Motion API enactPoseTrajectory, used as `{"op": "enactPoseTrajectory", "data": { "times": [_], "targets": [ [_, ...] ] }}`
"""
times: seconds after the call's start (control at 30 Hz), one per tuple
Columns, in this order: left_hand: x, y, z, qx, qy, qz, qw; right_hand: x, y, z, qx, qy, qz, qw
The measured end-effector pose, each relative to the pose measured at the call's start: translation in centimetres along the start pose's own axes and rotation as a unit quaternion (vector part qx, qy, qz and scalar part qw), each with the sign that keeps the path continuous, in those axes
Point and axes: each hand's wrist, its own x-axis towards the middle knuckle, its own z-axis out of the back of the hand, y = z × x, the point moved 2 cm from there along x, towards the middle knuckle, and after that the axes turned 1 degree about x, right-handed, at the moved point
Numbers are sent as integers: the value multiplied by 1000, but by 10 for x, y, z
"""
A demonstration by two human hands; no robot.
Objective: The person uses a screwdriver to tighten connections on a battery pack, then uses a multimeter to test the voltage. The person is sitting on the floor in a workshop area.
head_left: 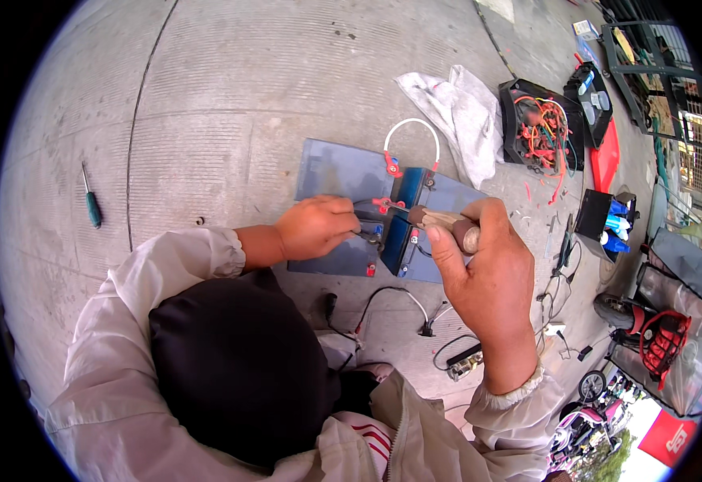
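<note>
Clock directions are taken from the grey batteries [339,173], which are grouped on the concrete floor [230,64]. The wooden-handled screwdriver [439,221] is wrapped in the right hand [495,265] at 4 o'clock, its shaft pointed toward a red-capped terminal; part of the batteries is hidden by that hand. At 8 o'clock, the left hand [315,229] is narrowed over the batteries, but whether a wire is pinched cannot be told. A green-handled screwdriver [92,210] is seen at 9 o'clock, a white cloth [455,116] at 1. Floor toward 7 to 8 o'clock is blocked by a black rounded shape [238,369]; loose cable [399,291] is strewn at 6. At 2 o'clock, a black case [512,145] is filled with tangled coloured wires [536,120]. At 3, blue items [618,225] are held in a black bin [588,217].
</note>
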Motion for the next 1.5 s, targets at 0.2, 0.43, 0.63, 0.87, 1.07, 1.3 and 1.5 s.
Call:
{"op": "enactPoseTrajectory", "data": {
  "times": [0.2,0.43,0.63,0.87,1.07,1.3,1.5],
  "targets": [
    [-1,1,-2,4,0,3,1000,-4,0,-5,27,27,-25,999],
    [0,0,0,0,3,4,1000,-2,3,-10,27,-25,70,997],
    [-1,0,-1,6,2,3,1000,1,-5,-9,-75,-35,-33,996],
    [-1,0,-1,12,5,5,1000,-5,1,-12,46,-30,72,996],
    [-1,1,-2,17,5,5,1000,0,-5,-6,-12,-29,15,999],
    [-2,1,-3,15,1,2,1000,-5,-2,-6,-49,11,-11,999],
    [0,-1,-1,9,-1,0,1000,-5,-3,-6,49,-22,49,997]
  ]
}}
